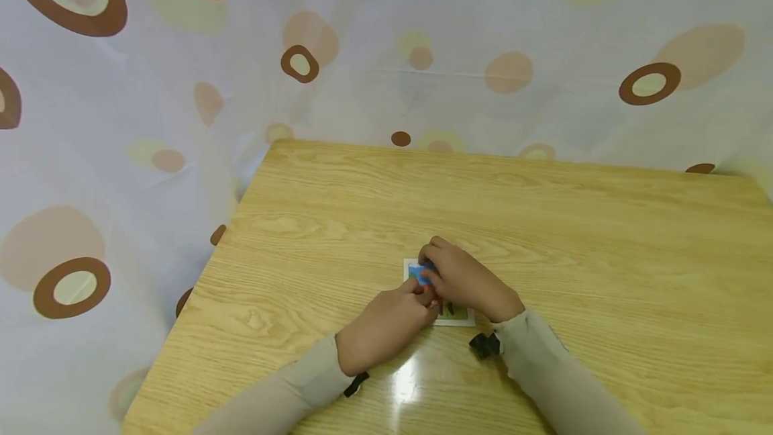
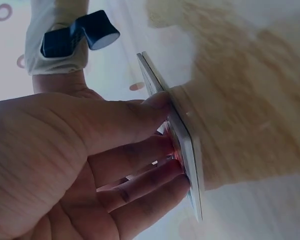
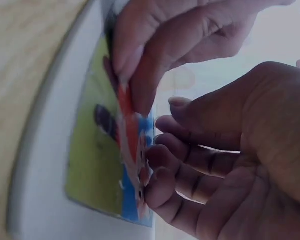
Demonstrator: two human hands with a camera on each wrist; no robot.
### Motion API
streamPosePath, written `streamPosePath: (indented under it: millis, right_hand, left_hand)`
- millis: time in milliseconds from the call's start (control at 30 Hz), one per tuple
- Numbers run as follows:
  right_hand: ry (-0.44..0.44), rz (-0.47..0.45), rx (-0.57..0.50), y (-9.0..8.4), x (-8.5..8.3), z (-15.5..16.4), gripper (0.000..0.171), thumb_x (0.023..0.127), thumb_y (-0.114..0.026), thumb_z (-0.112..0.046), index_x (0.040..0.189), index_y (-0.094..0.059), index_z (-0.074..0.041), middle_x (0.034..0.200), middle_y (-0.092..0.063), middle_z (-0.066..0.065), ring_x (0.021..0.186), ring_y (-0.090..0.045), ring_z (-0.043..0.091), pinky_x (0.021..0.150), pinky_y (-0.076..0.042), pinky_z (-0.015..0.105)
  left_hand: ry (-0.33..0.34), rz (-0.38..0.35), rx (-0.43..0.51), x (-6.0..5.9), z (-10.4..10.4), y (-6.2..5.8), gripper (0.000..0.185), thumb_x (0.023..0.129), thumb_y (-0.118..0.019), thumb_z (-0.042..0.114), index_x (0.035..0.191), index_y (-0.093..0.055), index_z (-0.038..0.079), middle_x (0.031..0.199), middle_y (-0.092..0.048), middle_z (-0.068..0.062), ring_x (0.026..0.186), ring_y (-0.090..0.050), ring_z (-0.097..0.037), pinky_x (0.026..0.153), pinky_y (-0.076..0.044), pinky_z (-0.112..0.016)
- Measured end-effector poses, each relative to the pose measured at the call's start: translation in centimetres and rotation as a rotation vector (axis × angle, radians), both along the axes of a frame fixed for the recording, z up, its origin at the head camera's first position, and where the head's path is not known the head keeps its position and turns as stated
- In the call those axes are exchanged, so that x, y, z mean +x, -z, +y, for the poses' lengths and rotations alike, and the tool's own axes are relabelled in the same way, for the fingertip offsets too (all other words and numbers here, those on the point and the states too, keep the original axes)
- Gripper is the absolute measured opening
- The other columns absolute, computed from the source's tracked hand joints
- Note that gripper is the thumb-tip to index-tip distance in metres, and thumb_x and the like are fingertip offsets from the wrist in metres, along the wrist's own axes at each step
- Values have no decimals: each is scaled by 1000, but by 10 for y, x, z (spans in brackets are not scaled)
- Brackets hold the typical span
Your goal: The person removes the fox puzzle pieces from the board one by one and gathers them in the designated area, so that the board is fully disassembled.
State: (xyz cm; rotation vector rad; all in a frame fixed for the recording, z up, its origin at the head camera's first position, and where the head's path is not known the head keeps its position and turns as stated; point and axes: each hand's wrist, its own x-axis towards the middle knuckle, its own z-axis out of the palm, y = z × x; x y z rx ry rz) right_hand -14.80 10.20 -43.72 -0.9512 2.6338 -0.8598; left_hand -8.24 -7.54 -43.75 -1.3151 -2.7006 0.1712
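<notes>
Toward seven o'clock in the head view lies the left sleeve (image 1: 266,395), with the right sleeve (image 1: 552,368) between four and five and a black wrist camera (image 1: 482,346) at its cuff. Just past the cuffs, the left hand (image 1: 386,329) and right hand (image 1: 468,280) meet over a white-bordered picture board (image 1: 457,315) on the wood-grain table (image 1: 338,213), at five o'clock from the view's centre. Coming from the board's eight o'clock, the left hand pinches an orange-red piece (image 3: 132,134), its fingers drawn nearly together. Opposite, the right hand's fingers are bent, their tips touching the piece, the thumb apart; whether it grips anything I cannot tell. The board shows blue at its ten o'clock, green at its five. Beyond the table's far edge, at twelve, hangs a pale cloth (image 1: 362,109) with brown rings, continuing round to nine.
</notes>
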Motion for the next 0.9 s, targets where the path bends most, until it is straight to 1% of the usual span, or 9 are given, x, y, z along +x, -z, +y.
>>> streamPosePath:
  millis: [100, 233, 367, 467, 567, 733, 833, 900]
  right_hand:
    - [0, -35, 16, 1, -3, -2, 10, 102, -62, -5, 108, -63, 2, 104, -56, 10, 81, -55, 17, 76, -53, 35]
    - [-1, -83, 10, 2, -5, -4, 9, 103, -61, -6, 107, -59, 2, 101, -52, 10, 78, -52, 17, 72, -51, 32]
    - [-3, -84, 9, 4, -6, -4, 6, 103, -62, -6, 101, -59, -1, 97, -49, 9, 75, -50, 17, 69, -49, 31]
    - [16, -74, 15, 4, -5, -5, 6, 103, -63, -7, 102, -59, -2, 98, -50, 8, 77, -51, 17, 71, -50, 33]
    - [28, -39, 4, 4, -1, -3, 9, 103, -63, -7, 108, -63, 0, 103, -53, 8, 81, -52, 17, 74, -51, 34]
    - [-28, 59, -46, 3, 8, 0, 17, 101, -62, -1, 115, -71, 4, 107, -58, 8, 84, -58, 15, 74, -54, 30]
    - [-45, 107, -46, 2, 11, 1, 20, 101, -62, 1, 118, -71, 6, 109, -58, 8, 84, -60, 15, 72, -54, 27]
    - [-41, 118, -37, 2, 11, 1, 20, 101, -62, 0, 118, -72, 5, 109, -58, 8, 84, -60, 14, 71, -54, 26]
  left_hand:
    - [1, -21, 18, 0, -1, 0, 18, 102, -64, 7, 107, -76, 19, 106, -69, 4, 106, -56, -12, 58, -46, -13]
    - [2, -15, 28, -1, -1, 1, 18, 103, -63, 6, 105, -75, 20, 96, -66, 6, 104, -53, -9, 57, -43, -13]
    - [12, 3, 21, -1, -3, 1, 19, 103, -62, 6, 106, -74, 21, 94, -65, 7, 105, -53, -9, 59, -43, -13]
    - [19, 9, 9, -1, -3, 1, 19, 103, -62, 6, 107, -74, 20, 96, -66, 7, 106, -53, -9, 61, -45, -13]
    - [21, 8, 4, -1, -2, 1, 18, 102, -63, 6, 107, -75, 19, 103, -69, 5, 110, -55, -11, 65, -48, -14]
    - [19, -11, -1, 0, -1, -1, 17, 101, -66, 7, 110, -77, 17, 117, -71, 1, 117, -57, -15, 75, -52, -16]
    - [12, -25, 5, 1, 0, -1, 17, 101, -67, 8, 111, -78, 16, 121, -70, 0, 117, -57, -16, 76, -52, -16]
    - [13, -27, 7, 1, 0, -1, 17, 101, -67, 7, 111, -78, 16, 122, -70, 0, 117, -57, -16, 76, -53, -15]
